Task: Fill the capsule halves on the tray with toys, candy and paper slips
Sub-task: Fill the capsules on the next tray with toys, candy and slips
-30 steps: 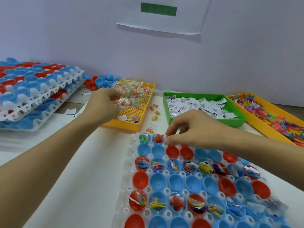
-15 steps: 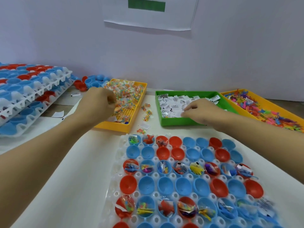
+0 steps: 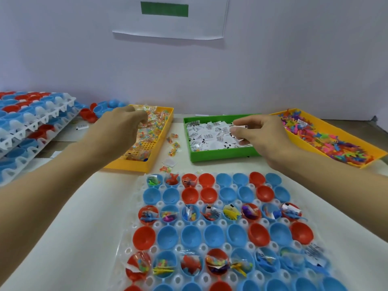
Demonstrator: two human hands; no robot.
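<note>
While the left hand [image 3: 117,131] dips into the yellow candy bin [image 3: 147,162], its fingers curl out of sight, so I cannot tell what they hold. The right hand [image 3: 262,136] pinches a paper slip [image 3: 239,128] over the green bin [image 3: 218,156]. Nearest on the worktop [image 3: 69,227], the capsule tray [image 3: 134,225] is cut off at the bottom.

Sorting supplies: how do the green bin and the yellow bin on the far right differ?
The green bin holds white printed paper slips; the yellow bin on the far right holds a tangle of bright plastic toys. The green bin sits square to the view, the yellow one angled. The right hand pinches a slip over the green bin; nothing touches the yellow. Both are shallow, open rectangular bins.
</note>
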